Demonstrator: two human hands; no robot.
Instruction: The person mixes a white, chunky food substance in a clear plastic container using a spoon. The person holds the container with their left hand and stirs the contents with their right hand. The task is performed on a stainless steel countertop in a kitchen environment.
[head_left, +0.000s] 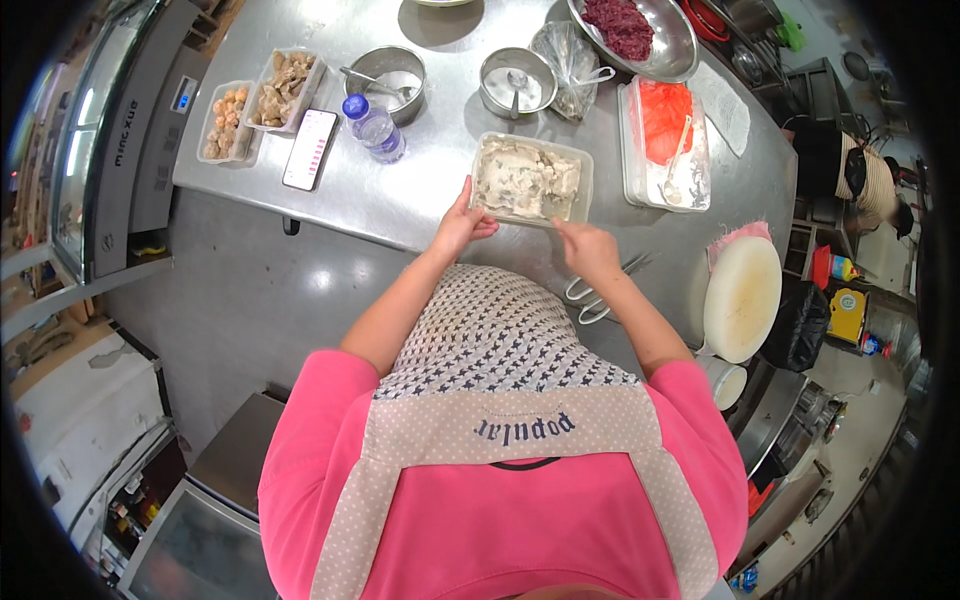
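A clear plastic tub (589, 161) with a pale, lumpy paste in it lies near the front edge of the steel table. My left hand (463, 225) grips the tub at its left front corner. At the tub's front right edge is my right hand (589, 247), its fingers curled; whether it grips the rim or something small cannot be told. Just beside my right forearm lie scissors with white handles (592, 309). Behind the tub stands a steel bowl (517, 81) of white powder with a spoon in it, next to a tied plastic bag (566, 67).
To the left are a second steel bowl (385, 82), a bottle (373, 129), a phone (310, 150) and two food tubs (285, 90). On the right are a metal basin (675, 45) of red meat, a tub with a red bag (664, 120) and a round cutting board (742, 300). Another person (862, 180) stands far right.
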